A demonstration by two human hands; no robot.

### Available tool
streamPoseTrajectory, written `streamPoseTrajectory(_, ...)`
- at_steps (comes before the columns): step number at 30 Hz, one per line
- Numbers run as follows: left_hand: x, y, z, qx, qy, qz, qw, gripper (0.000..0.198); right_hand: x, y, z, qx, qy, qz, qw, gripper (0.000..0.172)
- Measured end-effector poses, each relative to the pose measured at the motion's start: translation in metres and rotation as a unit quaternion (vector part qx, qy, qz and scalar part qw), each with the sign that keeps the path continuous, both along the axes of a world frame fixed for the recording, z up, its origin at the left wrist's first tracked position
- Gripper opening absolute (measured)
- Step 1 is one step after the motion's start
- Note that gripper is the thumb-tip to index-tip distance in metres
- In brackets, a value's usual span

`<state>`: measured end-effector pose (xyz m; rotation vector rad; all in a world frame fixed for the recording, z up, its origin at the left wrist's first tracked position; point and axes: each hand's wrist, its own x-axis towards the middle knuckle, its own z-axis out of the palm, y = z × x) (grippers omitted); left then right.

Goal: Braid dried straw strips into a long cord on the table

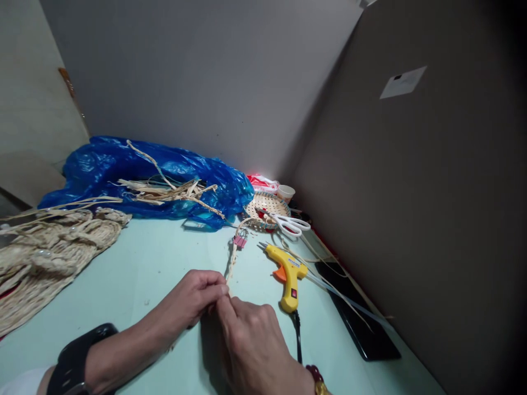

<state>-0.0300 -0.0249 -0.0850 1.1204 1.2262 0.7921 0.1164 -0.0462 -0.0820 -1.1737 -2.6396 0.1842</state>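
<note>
My left hand (201,293) and my right hand (251,334) meet at the middle of the table, fingertips pinched together. Between them runs a thin braided straw cord (232,263), which stretches away from me. A pink binder clip (239,240) grips the cord's far part near the woven basket. Both hands are closed on the near end of the cord; their fingers hide that end. To the right of my hands lies a yellow glue gun (290,274) with an orange trigger, its nozzle pointing up and left.
White-handled scissors (291,225) rest on a small woven basket (267,204) beside a paper cup (285,192). A blue plastic bag (164,156) carries loose straw strips (173,191). Woven straw pieces (53,258) lie left; a black tablet-like slab (362,318) lies right, along a grey partition (411,192).
</note>
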Motion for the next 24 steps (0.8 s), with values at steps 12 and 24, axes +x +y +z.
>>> streamPoseTrajectory(12,-0.001,-0.001,0.003,0.011,0.016,-0.031,0.999,0.027,0.019,0.033,0.009,-0.338,0.317,-0.052,0.885,0.028)
streamPoseTrajectory(24,-0.004,-0.007,0.001,0.156,0.257,-0.063,0.952,0.039,0.015,0.028,0.010,-0.224,0.338,-0.105,0.908,0.025)
